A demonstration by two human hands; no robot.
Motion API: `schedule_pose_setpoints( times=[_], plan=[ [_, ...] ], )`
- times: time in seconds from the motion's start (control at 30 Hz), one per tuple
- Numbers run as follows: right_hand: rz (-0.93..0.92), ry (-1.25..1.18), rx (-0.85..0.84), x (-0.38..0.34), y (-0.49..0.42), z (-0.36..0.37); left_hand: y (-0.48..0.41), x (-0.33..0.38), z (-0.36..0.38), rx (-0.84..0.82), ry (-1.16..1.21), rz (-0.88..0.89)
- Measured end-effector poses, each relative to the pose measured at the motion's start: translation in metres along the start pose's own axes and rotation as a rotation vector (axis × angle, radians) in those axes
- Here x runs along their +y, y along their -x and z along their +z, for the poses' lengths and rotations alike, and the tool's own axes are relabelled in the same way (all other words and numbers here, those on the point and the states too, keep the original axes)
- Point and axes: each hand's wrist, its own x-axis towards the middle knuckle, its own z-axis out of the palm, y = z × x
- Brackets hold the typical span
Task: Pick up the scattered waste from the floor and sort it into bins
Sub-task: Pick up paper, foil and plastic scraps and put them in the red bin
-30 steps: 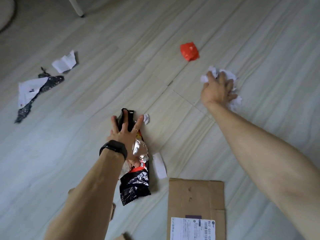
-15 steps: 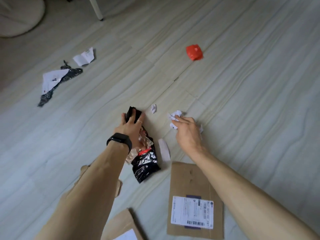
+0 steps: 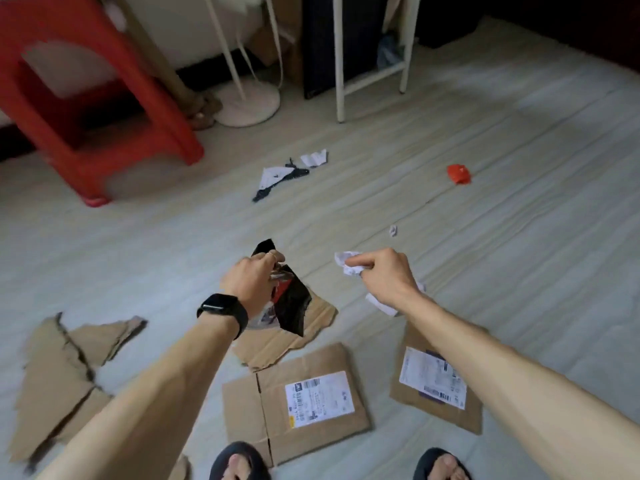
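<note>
My left hand (image 3: 252,282), with a black band on its wrist, grips a black and red snack wrapper (image 3: 290,303) that hangs above the floor. My right hand (image 3: 388,278) holds crumpled white tissue (image 3: 348,263), and more of it shows below the wrist. On the floor lie a red wrapper (image 3: 458,174), a small white scrap (image 3: 393,231), a black and white wrapper (image 3: 277,178) and a torn white paper (image 3: 314,157). No bin is in view.
Torn cardboard pieces (image 3: 59,368) lie at the left and under my left hand (image 3: 277,344). Two labelled cardboard pieces (image 3: 301,400) (image 3: 433,382) lie near my feet. A red plastic stool (image 3: 86,95), a white stand base (image 3: 247,105) and white furniture legs (image 3: 339,64) stand at the back.
Both hands have lifted off the floor with the snack wrapper and the tissue. The view has risen and tilted up, bringing the stool, the stand and more cardboard into sight.
</note>
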Motion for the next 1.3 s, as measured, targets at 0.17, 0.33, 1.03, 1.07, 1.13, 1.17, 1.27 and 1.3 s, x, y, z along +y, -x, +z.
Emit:
schedule_pose_setpoints(
  times=[0.17, 0.33, 1.03, 1.07, 1.13, 1.17, 1.27, 1.3],
  plan=[
    [-0.204, -0.161, -0.073, -0.153, 0.067, 0.005, 0.107, -0.068, -0.138, 0.229, -0.025, -0.112],
    [-0.392, -0.222, -0.260, -0.279, 0.143, 0.033, 0.242, -0.136, -0.231, 0.457, -0.066, -0.256],
    [-0.972, 0.217, -0.940, -0.375, 0.436, 0.380, 0.710, -0.258, -0.103, 0.555, 0.100, -1.181],
    [-1.002, 0.255, -0.952, -0.370, 0.443, 0.395, 0.710, -0.259, -0.090, 0.521, 0.105, -1.203],
    [-1.087, 0.348, -0.966, -0.357, 0.457, 0.423, 0.707, -0.259, -0.065, 0.451, 0.098, -1.257],
    [-1.128, 0.393, -0.965, -0.349, 0.461, 0.434, 0.703, -0.260, -0.055, 0.434, 0.085, -1.271],
    [-1.283, 0.493, -0.981, -0.325, 0.461, 0.464, 0.695, -0.269, -0.026, 0.364, 0.089, -1.279],
    [-1.354, 0.547, -0.981, -0.319, 0.460, 0.470, 0.692, -0.273, -0.017, 0.350, 0.114, -1.253]
  ],
)
